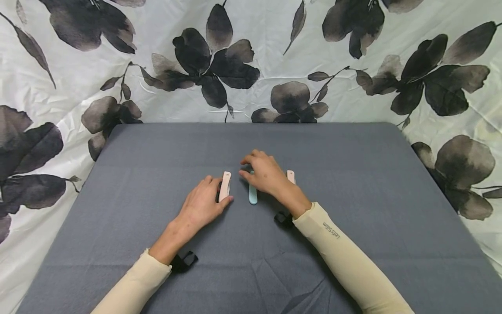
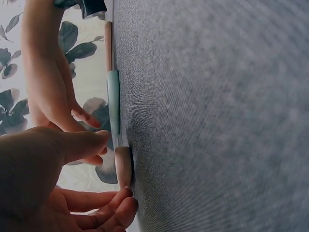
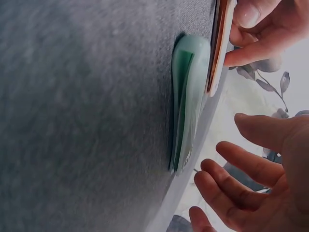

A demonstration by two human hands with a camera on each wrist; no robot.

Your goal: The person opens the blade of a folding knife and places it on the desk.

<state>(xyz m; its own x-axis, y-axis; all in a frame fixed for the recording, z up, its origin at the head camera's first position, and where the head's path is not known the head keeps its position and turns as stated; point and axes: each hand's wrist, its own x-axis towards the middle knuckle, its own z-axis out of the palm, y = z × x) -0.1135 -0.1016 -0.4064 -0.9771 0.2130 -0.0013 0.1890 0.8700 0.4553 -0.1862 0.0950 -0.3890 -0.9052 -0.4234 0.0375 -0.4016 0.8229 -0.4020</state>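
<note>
A pale pink folding item (image 1: 225,186) lies with a thin metallic edge along its right side. Around its left side and lower end are my left hand's (image 1: 201,203) fingers and thumb; in the left wrist view, fingertips (image 2: 126,195) touch or nearly touch the pink item (image 2: 123,166), the thumb apart from it. My right hand (image 1: 268,176), fingers loosely bent and holding nothing, hovers over a mint-green folding item (image 1: 252,195), partly covering it. The right wrist view shows the green item (image 3: 190,96) lying clear of the spread right fingers (image 3: 236,179).
A second pink item (image 1: 290,176) lies right of the green one, partly hidden under the right wrist. Grey cloth (image 1: 157,148) covers the table, with creases near its front. A floral sheet (image 1: 149,39) hangs behind. Black wrist devices (image 1: 184,261) sit beneath both wrists.
</note>
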